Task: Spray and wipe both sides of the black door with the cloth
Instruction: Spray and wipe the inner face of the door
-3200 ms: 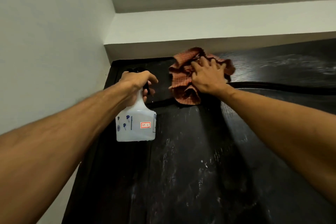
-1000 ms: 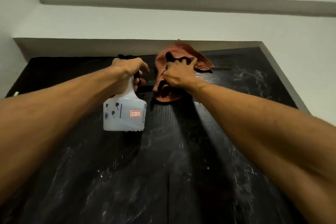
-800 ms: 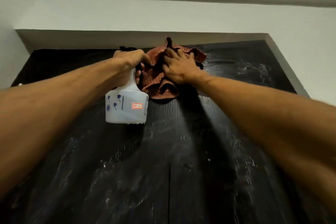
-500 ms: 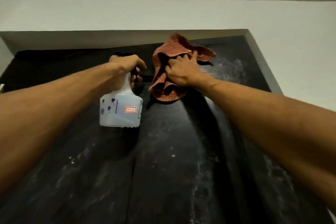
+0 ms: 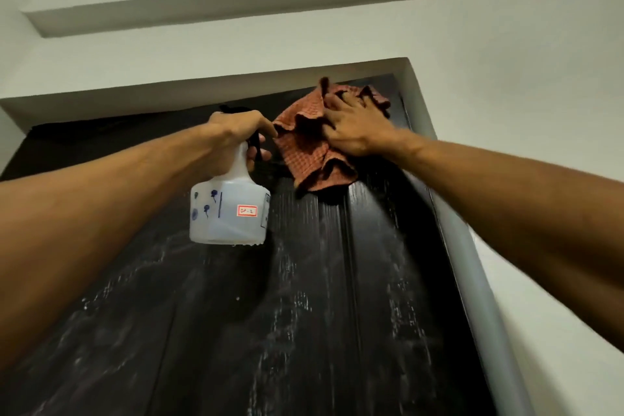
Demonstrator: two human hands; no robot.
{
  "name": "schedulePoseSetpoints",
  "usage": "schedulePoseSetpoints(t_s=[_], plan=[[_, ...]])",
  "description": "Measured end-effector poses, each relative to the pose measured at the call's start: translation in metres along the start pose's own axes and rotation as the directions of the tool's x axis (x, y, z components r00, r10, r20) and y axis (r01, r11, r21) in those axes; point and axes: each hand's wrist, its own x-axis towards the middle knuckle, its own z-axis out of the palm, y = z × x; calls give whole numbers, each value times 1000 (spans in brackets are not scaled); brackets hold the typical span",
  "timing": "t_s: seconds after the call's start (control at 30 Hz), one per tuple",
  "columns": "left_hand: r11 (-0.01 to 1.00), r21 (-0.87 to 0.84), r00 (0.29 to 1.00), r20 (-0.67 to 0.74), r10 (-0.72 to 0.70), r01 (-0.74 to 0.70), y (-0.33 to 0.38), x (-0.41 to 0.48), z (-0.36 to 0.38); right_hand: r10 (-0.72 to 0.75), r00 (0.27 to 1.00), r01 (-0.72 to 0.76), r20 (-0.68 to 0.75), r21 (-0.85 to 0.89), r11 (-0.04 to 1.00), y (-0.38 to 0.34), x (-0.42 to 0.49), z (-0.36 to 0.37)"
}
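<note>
The right hand (image 5: pixel 354 132) pressed a rust-red cloth (image 5: pixel 310 152) flat-fingered against the black door (image 5: pixel 304 314), near its top right corner. The left hand (image 5: pixel 236 132) gripped a spray bottle (image 5: pixel 229 213).

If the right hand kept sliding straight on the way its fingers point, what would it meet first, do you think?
The right hand, flat on the cloth, points up toward the black door's top right corner. It would probably meet the white lintel above first, though depth is unclear.

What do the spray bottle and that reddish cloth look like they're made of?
Spray bottle: translucent whitish plastic, matte, with liquid faintly showing through and a small sticker label. Cloth: soft woven fabric, probably cotton, judging by its waffle-check texture and loose folds.
</note>
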Motion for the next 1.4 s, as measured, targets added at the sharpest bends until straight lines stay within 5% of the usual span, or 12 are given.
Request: schedulePoseSetpoints(t_s=[0.17, 0.4, 0.57, 0.77, 0.87, 0.97, 1.23, 1.4], plan=[[999, 32, 1000, -13, -22, 23, 18, -10, 17, 191, 982, -191, 3, 1, 982, 63, -8, -17], [995, 52, 996, -7, -83, 84, 0, -18, 19, -172, 982, 173, 75, -5, 985, 34, -72, -3], [992, 36, 992, 23, -121, 120, -7, -22, 14, 149, 989, -148, 20, -13, 989, 54, -28, -12], [995, 24, 995, -2, -99, 99, -11, -18, -11, -25, 998, 24, 65, 4, 1000, 6, -36, 2], [994, 26, 994, 16, -104, 103, -20, -14, -30, 208, 978, -207, -26, 18, 978, 24, -12, -8], [996, 27, 997, -6, -83, 83, -31, -5, -57, 403, 915, -403, 35, 8, 915, -6, 11, -6], [1000, 13, 999, -38, -14, 14, -48, 22, -98, 40, 995, -46, 88, 64, 997, -147, 67, 13], [999, 14, 997, 68, -45, 44, -47, 16, -92, 245, 970, -244, -1, -11, 970, -40, 34, -2]])
